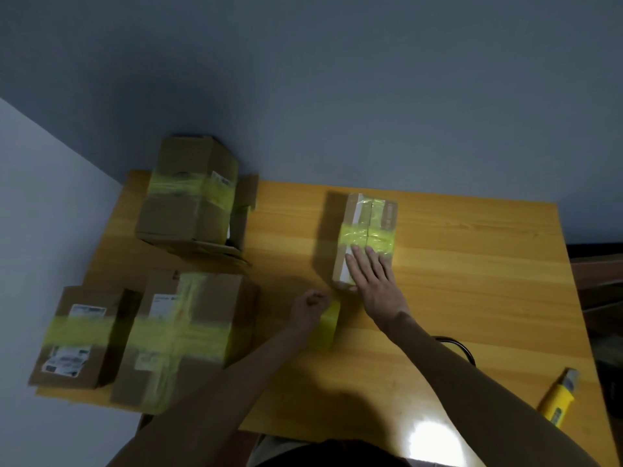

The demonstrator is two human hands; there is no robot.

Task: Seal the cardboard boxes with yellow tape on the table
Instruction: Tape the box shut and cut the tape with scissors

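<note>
Fingers of the right hand lie straight and flat on a narrow cardboard box at the middle of the wooden table, pressing the near edge of a yellow tape band that crosses its top. The left hand, just near and left of the box, is curled and appears to grip the yellow tape roll, though blur leaves the grasp uncertain. Three banded boxes stand at the left: a tall box at the far corner, a labelled box at the near edge, and a cross-taped box beside it. A yellow cutter lies at the near right, well apart from both hands. The band looks creased, so a hard rub may lock wrinkles in and weaken the hold. One-sided pressure could slide the slim box across the smooth tabletop. With only a single crossing strip, the long centre seam may lift at its ends.
</note>
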